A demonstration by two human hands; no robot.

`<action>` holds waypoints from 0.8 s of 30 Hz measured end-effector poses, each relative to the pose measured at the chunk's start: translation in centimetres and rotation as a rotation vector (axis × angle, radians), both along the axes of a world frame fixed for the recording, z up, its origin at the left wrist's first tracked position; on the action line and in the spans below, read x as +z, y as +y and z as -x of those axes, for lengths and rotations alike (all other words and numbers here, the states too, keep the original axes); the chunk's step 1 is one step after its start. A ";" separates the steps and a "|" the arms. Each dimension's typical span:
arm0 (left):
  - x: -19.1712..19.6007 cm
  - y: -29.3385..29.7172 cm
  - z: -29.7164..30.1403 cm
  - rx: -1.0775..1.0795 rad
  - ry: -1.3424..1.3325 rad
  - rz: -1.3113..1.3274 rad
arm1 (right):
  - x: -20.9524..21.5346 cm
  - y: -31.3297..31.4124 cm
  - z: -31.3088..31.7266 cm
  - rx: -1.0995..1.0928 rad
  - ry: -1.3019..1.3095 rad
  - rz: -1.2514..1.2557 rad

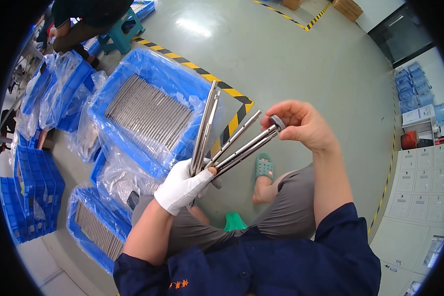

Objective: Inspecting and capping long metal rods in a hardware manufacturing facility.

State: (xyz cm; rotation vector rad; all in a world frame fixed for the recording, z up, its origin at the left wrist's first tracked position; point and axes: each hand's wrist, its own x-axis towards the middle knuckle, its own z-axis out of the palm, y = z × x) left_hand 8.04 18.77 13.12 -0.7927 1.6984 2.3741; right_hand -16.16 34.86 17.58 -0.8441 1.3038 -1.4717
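My left hand (180,186), in a white glove with bare fingertips showing, is closed around the lower ends of several shiny metal rods (241,152). The rods fan out upward and to the right, and small holes show along some of them. My bare right hand (303,127) pinches a dark grey, round metal piece (277,123) between thumb and fingers. That piece sits against the far end of one rod; whether it is fitted over the end or only touching, I cannot tell. Just beyond my left hand, more metal rods (148,112) lie side by side in a plastic-lined blue crate (150,160).
A second lined blue crate (86,251) with rods stands at the lower left, near stacked blue crates (37,190). Another person (86,22) sits by a teal stool (119,37) at the upper left. Yellow-black tape (195,66) marks the floor. Lockers (419,180) line the right.
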 end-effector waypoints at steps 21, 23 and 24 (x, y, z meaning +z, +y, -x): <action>-0.2 0.4 -0.2 -0.129 -0.038 0.258 | -0.4 -0.5 -0.2 -0.021 -0.028 -0.148; -0.4 0.4 -0.1 -0.137 -0.032 0.314 | -0.4 -0.5 -0.2 -0.017 -0.002 -0.153; -0.5 0.4 -0.1 -0.135 -0.007 0.345 | -0.3 -0.5 -0.2 -0.019 0.030 -0.170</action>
